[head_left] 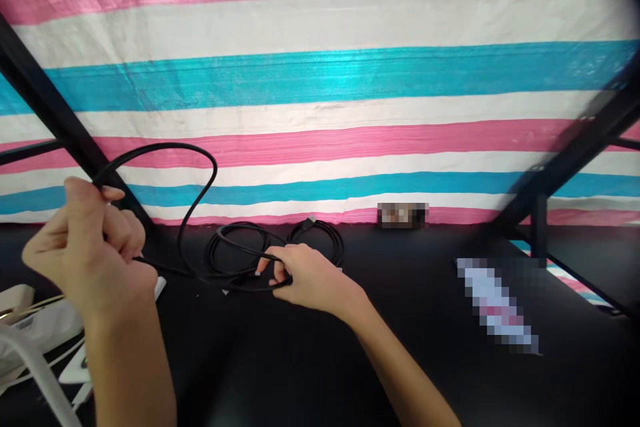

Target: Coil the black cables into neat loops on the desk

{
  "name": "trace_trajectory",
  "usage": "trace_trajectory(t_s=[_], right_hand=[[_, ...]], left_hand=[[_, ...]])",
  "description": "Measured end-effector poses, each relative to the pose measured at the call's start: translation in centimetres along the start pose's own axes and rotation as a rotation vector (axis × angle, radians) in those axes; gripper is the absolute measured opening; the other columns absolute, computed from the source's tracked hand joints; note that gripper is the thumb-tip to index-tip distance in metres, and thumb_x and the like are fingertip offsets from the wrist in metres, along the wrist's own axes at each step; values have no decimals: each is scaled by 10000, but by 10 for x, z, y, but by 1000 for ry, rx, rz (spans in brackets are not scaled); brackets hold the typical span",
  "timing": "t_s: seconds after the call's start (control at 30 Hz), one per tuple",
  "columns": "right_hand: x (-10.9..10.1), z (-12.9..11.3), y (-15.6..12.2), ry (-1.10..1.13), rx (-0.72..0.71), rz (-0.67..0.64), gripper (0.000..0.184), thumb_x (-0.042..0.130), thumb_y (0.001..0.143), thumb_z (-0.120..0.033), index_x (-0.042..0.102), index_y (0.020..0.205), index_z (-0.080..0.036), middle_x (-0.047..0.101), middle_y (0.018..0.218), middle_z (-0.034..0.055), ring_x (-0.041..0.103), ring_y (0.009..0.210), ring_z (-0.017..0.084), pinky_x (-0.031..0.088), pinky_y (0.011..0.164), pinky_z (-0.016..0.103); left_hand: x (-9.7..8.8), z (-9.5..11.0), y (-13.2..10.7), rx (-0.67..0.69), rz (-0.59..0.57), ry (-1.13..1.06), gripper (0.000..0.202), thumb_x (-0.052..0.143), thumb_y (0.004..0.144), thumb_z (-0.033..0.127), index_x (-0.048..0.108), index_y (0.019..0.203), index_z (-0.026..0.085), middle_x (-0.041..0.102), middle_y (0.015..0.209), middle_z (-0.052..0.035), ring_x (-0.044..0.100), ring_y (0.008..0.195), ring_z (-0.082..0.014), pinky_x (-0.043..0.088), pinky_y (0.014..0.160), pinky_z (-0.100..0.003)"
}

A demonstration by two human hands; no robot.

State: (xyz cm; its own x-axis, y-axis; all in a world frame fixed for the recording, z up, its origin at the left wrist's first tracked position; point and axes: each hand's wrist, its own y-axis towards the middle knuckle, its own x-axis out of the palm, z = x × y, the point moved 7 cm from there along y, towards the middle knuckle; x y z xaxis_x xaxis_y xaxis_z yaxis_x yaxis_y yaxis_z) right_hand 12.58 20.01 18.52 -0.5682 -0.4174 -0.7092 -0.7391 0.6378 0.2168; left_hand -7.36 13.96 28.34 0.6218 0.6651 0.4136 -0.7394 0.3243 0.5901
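Observation:
A long black cable (197,202) runs in a loose loop between my two hands. My left hand (95,240), raised at the left, is closed round one stretch of it. Lower and nearer the middle, my right hand (305,280) pinches another stretch just above the black table. Behind my right hand lies a coiled black cable (335,240) with a metal-ended plug (311,221) at its top. More coils (213,247) rest to the left of that hand; whether they belong to the held cable I cannot tell.
White devices and cords (47,333) crowd the left edge of the table (280,367). A blurred flat item (500,307) lies at the right, and a small blurred box (403,215) stands at the back. Black metal posts (565,140) flank a striped sheet (340,73).

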Motion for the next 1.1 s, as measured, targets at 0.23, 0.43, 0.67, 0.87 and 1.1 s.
trace_trajectory(t_s=[0.23,0.43,0.67,0.87,1.1], right_hand=[[-75,9,-18,50,-23,420,114,562,837,-198,659,897,-202,605,762,-2,495,665,110,375,640,247],[-106,11,-36,14,-81,549,160,611,848,-296,657,742,-185,582,738,25,506,689,134,374,630,270],[-83,-18,-31,44,-208,434,248,689,793,-331,629,617,-167,556,576,-4,476,556,104,363,527,242],[-94,-28,-40,-72,-220,720,80,719,770,-263,694,780,-187,627,714,18,558,647,120,429,595,239],[-96,-26,-41,-64,-224,761,201,732,752,-259,704,950,-238,554,832,18,526,706,125,445,613,249]], left_hand=[[-3,-4,5,115,-84,158,189,707,662,203,624,510,127,309,370,88,257,344,-27,206,403,-252],[11,-16,-3,47,-322,557,125,714,694,294,742,700,172,409,438,66,337,453,-63,253,466,-249],[62,-13,-45,260,-848,535,243,508,880,317,599,695,187,624,889,-28,560,930,-170,414,817,-265],[84,-24,-88,52,-1152,470,237,380,948,352,556,861,218,639,881,2,598,831,-135,428,742,-239],[86,-23,-99,-4,-1095,371,177,476,895,365,480,802,214,484,566,67,409,472,-76,328,497,-206]])
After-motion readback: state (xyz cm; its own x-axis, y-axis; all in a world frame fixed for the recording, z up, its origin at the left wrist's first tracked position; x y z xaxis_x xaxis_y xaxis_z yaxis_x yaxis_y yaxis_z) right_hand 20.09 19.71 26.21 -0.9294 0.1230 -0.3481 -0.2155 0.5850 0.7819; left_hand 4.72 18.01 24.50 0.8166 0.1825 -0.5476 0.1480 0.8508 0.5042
